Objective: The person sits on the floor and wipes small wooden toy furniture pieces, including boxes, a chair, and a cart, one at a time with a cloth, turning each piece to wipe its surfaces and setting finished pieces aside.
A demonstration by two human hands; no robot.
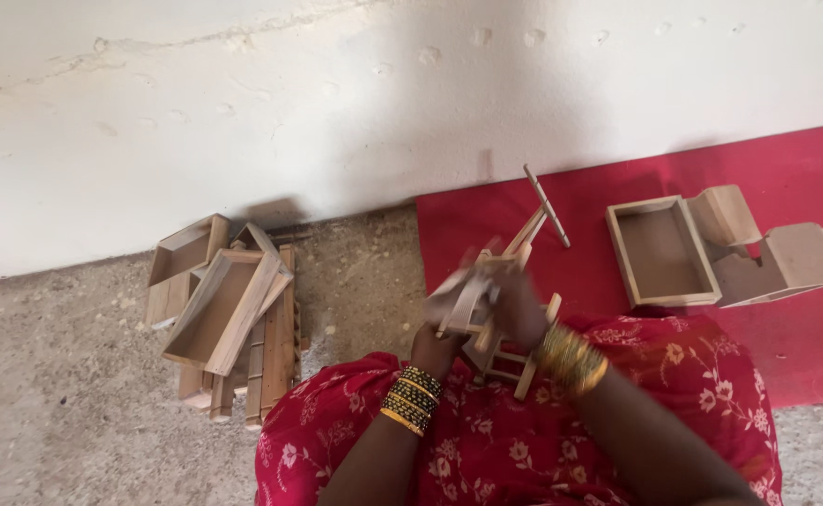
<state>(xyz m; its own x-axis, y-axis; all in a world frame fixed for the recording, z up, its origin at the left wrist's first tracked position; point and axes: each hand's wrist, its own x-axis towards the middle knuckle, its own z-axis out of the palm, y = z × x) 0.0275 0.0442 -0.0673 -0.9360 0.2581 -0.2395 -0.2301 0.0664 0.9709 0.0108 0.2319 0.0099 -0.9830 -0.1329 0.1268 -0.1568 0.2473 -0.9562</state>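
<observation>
Two hands meet at the middle of your view, both closed around a small wooden frame point(496, 309) built of thin pale slats and sticks. Your left hand point(437, 349) grips it from below at about 7 o'clock, fingers curled shut on the lower slats; your right hand point(516, 307) clamps over the top, though motion blur hides the fingertips (so the exact pinch cannot be told). One long stick point(546, 206) juts from the frame toward 12 o'clock, tilted over the red mat point(617, 201).

At 3 o'clock on the mat sits an open, shallow wooden box point(662, 251), square-edged and smooth, touching a blocky wooden piece point(786, 262) with a curved top. At 9 o'clock, on rough, gritty concrete floor point(65, 375), lies a loose pile of wooden trays point(229, 314) and slatted boards, overlapping at angles. A white plastered wall point(243, 122) closes off everything beyond. Bare mat lies between frame and box.
</observation>
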